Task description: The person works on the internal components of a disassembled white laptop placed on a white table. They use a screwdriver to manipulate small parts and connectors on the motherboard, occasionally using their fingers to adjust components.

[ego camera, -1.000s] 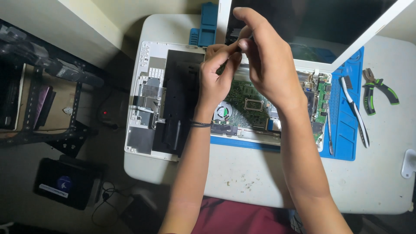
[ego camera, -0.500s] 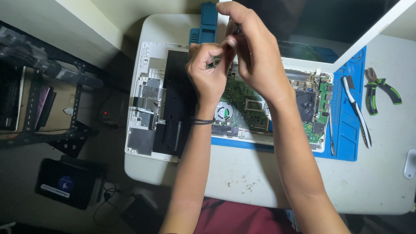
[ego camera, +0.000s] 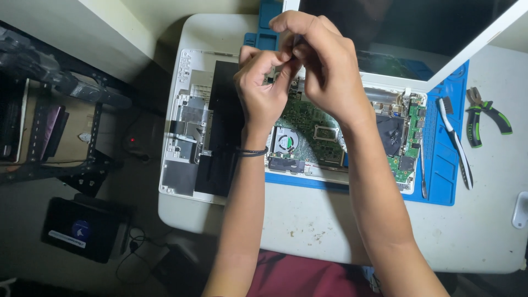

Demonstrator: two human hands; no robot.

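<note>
**Two hands meeting over an opened laptop**

Nearest the person, the white plastic surface (ego camera: 330,231) is carrying a blue rubber work mat (ego camera: 440,181). On the mat the opened white laptop base (ego camera: 341,137) is lying with its green circuit board and round fan exposed. Above the board, the left hand (ego camera: 264,91) and right hand (ego camera: 324,66) are pinching together on something small; what it is cannot be told. Right of the laptop, green-handled pliers (ego camera: 487,118) are resting.

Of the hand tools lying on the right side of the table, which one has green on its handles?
The pliers, farthest right, off the blue mat. The white-handled tool and thin metal tool on the mat show no green.
</note>
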